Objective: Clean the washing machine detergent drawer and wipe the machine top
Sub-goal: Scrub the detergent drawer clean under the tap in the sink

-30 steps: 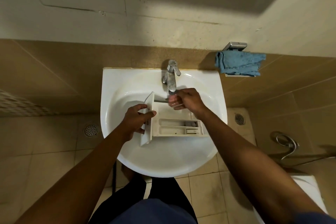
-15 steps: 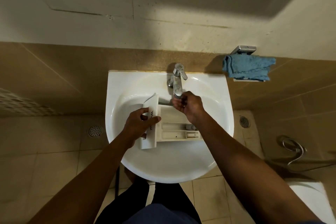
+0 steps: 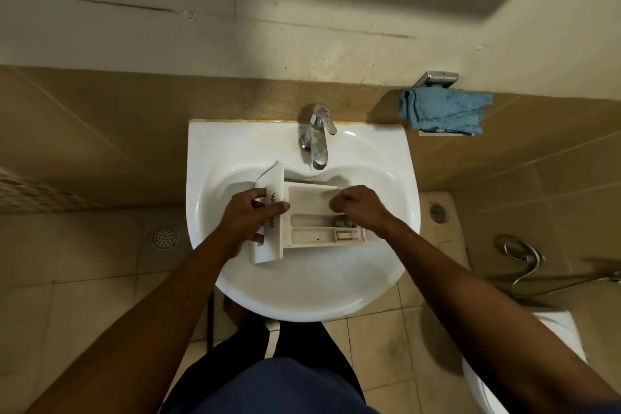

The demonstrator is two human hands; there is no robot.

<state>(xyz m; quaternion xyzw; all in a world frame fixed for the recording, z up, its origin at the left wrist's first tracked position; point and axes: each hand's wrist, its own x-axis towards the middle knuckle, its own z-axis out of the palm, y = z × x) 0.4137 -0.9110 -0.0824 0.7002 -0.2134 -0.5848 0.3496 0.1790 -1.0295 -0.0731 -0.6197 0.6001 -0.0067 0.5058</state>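
A white detergent drawer (image 3: 314, 239) lies across the bowl of the white sink (image 3: 302, 299), below the tap (image 3: 317, 141). My left hand (image 3: 250, 218) grips its front panel at the left end, thumb over the printed face. My right hand (image 3: 363, 208) sits over the drawer's right half with its fingers curled. Its thumb is at the big rear compartment and a fingertip reaches into the middle one. No water is seen running from the tap. A blue cloth (image 3: 443, 111) hangs on a wall holder to the right of the sink.
Tan tiles cover the lower wall and floor. Floor drains (image 3: 164, 237) lie left and right of the sink. A metal spray hose (image 3: 524, 255) hangs at the right, above a white fixture (image 3: 557, 326). My legs stand close under the basin.
My right hand has left the tap and come down onto the drawer's right half. My left hand kept its grip on the front panel and brought the drawer flatter in the bowl.
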